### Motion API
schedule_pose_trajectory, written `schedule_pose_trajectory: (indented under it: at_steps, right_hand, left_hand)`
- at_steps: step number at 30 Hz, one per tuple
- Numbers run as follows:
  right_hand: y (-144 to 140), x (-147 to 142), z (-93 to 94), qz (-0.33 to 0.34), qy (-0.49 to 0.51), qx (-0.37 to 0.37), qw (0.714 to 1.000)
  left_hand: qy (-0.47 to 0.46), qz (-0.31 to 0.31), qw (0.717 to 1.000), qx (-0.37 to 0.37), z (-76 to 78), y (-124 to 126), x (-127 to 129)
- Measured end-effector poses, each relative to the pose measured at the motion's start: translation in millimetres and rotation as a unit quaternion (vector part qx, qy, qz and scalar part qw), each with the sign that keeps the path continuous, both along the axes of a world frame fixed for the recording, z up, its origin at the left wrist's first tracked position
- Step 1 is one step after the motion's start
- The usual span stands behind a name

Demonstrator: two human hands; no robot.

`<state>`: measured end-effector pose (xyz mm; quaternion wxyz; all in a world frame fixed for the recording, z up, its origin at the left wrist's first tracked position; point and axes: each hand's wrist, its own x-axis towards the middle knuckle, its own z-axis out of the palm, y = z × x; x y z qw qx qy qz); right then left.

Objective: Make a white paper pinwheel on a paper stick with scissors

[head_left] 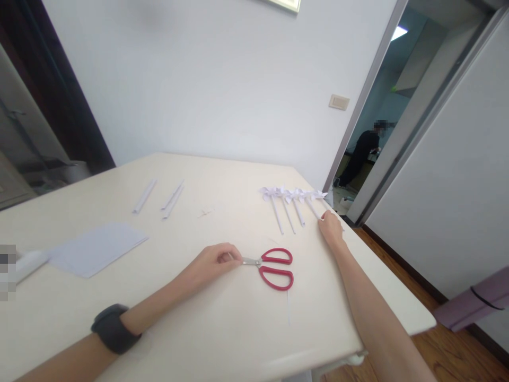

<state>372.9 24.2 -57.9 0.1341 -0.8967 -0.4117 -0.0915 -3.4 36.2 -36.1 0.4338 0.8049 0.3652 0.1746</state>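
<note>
Five pinwheels (289, 196), one scissors (258, 262), two hands (220, 255) (331, 227)

Fingers of the left hand's grip (217, 257) hide the tips of red-handled scissors (259, 262), while the right hand's grip (331, 227) obscures the lower end of a paper pinwheel (313, 208). The top edge crops a wall frame (292, 5); a pale scrap (205, 213) on the counter (207, 318) is too small to identify.

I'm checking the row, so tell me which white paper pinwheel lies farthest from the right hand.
The leftmost pinwheel, at the row's opposite end from the right hand; the other pinwheels lie to its right, closer to that hand.
</note>
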Motion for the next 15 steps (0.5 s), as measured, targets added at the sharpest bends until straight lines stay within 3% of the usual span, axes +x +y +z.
schedule_pose_trajectory:
  at_steps: [10,15]
  right_hand:
    - [-3.1,-11.6,8.3,0.031,-0.021,0.041,0.998]
    - [8.0,-36.3,6.9,0.085,0.005,0.0,0.996]
  left_hand:
    - [0.0,-0.003,1.0,0.011,-1.7,0.6,-0.5]
    - [0.003,-0.003,1.0,0.018,-3.0,1.3,-0.8]
